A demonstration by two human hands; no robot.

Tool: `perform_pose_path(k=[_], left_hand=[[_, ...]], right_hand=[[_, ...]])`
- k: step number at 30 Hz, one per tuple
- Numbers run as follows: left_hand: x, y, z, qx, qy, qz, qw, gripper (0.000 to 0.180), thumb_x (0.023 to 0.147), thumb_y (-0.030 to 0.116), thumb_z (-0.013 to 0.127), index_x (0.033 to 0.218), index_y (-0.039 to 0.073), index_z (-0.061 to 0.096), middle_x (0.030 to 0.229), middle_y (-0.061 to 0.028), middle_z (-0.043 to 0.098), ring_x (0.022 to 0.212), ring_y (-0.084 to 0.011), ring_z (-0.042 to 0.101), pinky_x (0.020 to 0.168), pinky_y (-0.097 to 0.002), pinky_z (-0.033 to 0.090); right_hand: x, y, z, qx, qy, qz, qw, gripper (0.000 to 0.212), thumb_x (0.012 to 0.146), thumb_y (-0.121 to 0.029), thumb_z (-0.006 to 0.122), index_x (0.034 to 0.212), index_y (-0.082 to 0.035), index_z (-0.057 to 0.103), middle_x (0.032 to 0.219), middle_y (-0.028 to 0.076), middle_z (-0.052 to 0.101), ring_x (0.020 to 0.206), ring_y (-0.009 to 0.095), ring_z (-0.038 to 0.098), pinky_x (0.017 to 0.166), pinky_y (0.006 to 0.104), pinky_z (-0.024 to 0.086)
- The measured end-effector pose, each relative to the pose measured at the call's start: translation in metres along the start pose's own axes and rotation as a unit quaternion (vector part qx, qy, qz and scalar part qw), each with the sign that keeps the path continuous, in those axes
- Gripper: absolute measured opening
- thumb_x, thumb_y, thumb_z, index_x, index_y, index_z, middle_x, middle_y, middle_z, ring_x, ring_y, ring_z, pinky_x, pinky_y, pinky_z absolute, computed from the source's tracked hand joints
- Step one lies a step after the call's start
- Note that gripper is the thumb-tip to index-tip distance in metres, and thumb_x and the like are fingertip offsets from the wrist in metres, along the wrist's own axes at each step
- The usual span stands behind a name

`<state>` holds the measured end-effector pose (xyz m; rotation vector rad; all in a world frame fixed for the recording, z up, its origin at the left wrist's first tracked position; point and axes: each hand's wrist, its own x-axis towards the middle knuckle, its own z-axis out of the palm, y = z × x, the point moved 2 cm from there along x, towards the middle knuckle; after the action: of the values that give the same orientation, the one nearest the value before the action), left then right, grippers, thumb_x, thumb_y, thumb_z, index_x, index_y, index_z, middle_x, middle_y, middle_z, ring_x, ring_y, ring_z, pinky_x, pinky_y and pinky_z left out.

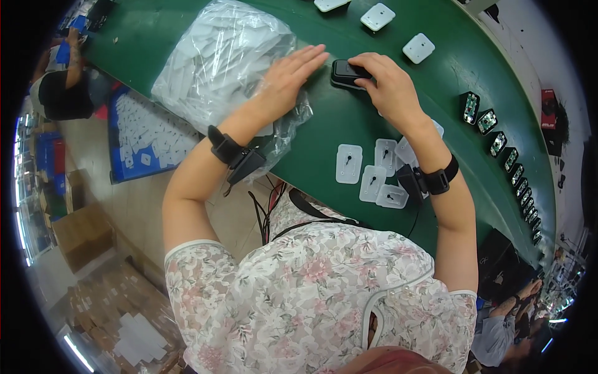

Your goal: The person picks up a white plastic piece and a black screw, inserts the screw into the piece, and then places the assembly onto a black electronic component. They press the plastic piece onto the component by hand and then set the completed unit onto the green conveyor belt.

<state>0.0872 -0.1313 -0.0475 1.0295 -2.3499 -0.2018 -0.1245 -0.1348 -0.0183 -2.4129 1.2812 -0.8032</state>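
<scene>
My right hand [393,90] has its thumb and fingers closed on the right end of a small black plastic case [342,70] with rounded corners, which is on the green table [317,140]. Stretched out flat, the fingers of my left hand [289,80] point toward the case without touching it. That hand lies at the right edge of a large clear plastic bag [218,59] full of white plastic pieces. Below my right forearm are several translucent white plastic covers [349,163], each with a small dark part in the middle; the forearm partly hides some.
White covers [418,48] lie along the table's far side. A row of open black cases with green circuit boards [498,144] curves down the right. Left of the table, a blue tray [114,146] holds many small white pieces. Other people [65,93] sit at the far left and lower right.
</scene>
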Motion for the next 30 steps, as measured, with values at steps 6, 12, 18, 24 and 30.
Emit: perform_pose_path(k=[6, 12, 18, 24, 30], left_hand=[[0.001, 0.012, 0.014, -0.029, -0.050, 0.032, 0.998, 0.065, 0.074, -0.009, 0.044, 0.134, 0.017, 0.045, 0.141, 0.0014, 0.040, 0.131, -0.0200, 0.037, 0.104, -0.0386, 0.031], [0.000, 0.016, 0.017, -0.021, -0.059, 0.025, 0.998, 0.063, 0.077, -0.007, 0.044, 0.135, 0.019, 0.043, 0.142, 0.0025, 0.040, 0.131, -0.0191, 0.037, 0.105, -0.0402, 0.029], [0.001, 0.026, 0.016, 0.026, -0.041, 0.053, 0.997, 0.056, 0.079, 0.001, 0.048, 0.134, 0.010, 0.043, 0.139, -0.0050, 0.042, 0.129, -0.0208, 0.039, 0.105, -0.0416, 0.030], [0.006, 0.026, 0.024, -0.004, 0.013, 0.072, 0.997, 0.054, 0.076, 0.006, 0.058, 0.128, 0.003, 0.045, 0.130, -0.0131, 0.049, 0.114, -0.0272, 0.051, 0.095, -0.0355, 0.042], [0.043, 0.028, 0.035, 0.067, 0.023, 0.004, 0.998, 0.033, 0.073, 0.010, 0.066, 0.103, 0.001, 0.054, 0.109, -0.0165, 0.058, 0.094, -0.0305, 0.057, 0.079, -0.0378, 0.047]], right_hand=[[0.000, 0.002, 0.002, -0.002, -0.023, -0.001, 1.000, 0.031, 0.075, -0.003, 0.065, 0.105, -0.007, 0.059, 0.105, 0.006, 0.060, 0.096, 0.025, 0.057, 0.078, 0.0331, 0.049], [-0.007, 0.002, -0.005, -0.025, -0.014, -0.050, 0.998, 0.030, 0.076, -0.005, 0.065, 0.105, -0.008, 0.060, 0.107, 0.005, 0.061, 0.096, 0.024, 0.058, 0.078, 0.0323, 0.050], [-0.018, -0.008, 0.009, -0.134, 0.044, -0.057, 0.988, 0.035, 0.073, -0.004, 0.065, 0.107, -0.008, 0.060, 0.109, 0.005, 0.061, 0.097, 0.024, 0.058, 0.079, 0.0335, 0.050], [-0.003, 0.008, 0.002, -0.018, 0.006, -0.035, 0.999, 0.035, 0.073, -0.002, 0.065, 0.108, -0.006, 0.060, 0.102, 0.008, 0.063, 0.092, 0.024, 0.060, 0.076, 0.0326, 0.050], [0.026, 0.034, -0.012, 0.156, -0.104, 0.142, 0.972, 0.030, 0.084, -0.010, 0.062, 0.113, -0.005, 0.060, 0.096, 0.008, 0.065, 0.088, 0.017, 0.061, 0.078, 0.0281, 0.048]])
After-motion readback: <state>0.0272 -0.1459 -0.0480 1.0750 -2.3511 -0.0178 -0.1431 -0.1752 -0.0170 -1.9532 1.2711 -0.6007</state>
